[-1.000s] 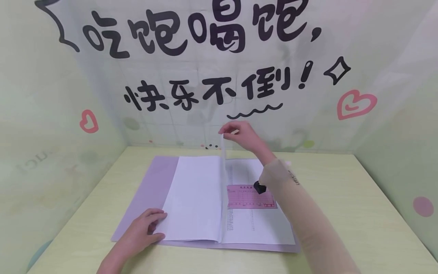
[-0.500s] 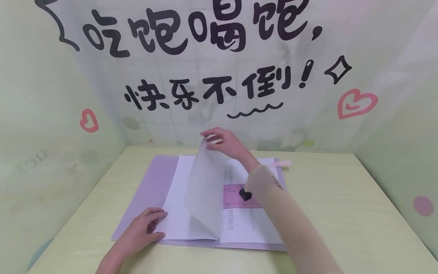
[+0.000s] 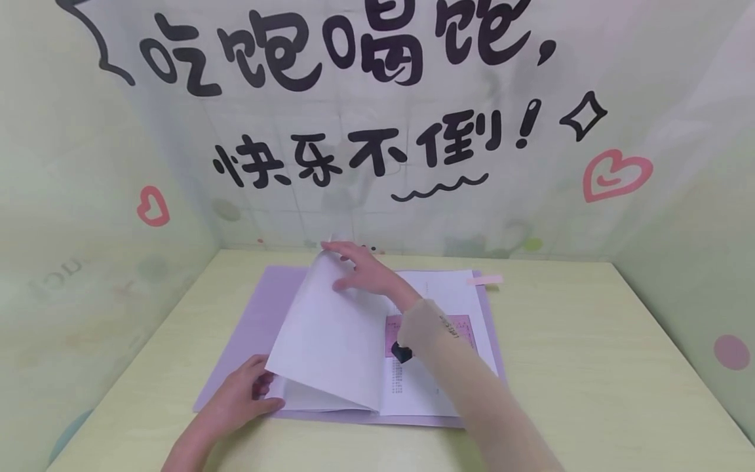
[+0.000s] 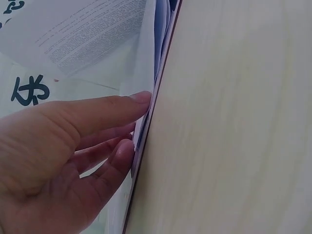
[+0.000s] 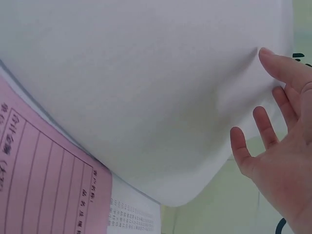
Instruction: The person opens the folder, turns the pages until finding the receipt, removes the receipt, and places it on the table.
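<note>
A purple folder [image 3: 277, 298] of bound white sheets lies spread on the table. One page [image 3: 330, 334] is raised over the left half, its near corner lifted. My right hand [image 3: 362, 269] touches the upper part of this page; its fingers are extended and spread, the thumb apart on the page's face. In the right wrist view, the thumb [image 5: 282, 68] dents the paper. My left hand [image 3: 242, 396] rests at the folder's near left edge, partly overlapped by the page corner, with its fingers loosely bent. Its thumb [image 4: 126, 106] lies at the sheet edges in the left wrist view.
A pink form slip [image 3: 457, 324] lies on the right-hand printed sheet [image 3: 421, 400], partly behind the right sleeve [image 3: 457, 367]. A pale pink strip [image 3: 486, 280] sticks out at the folder's upper right. A printed backdrop [image 3: 377, 216] stands behind the wooden tabletop [image 3: 590, 367].
My right hand has carried the page leftward from upright to over the left side, and its fingers have spread. The left hand has stayed at the near left edge.
</note>
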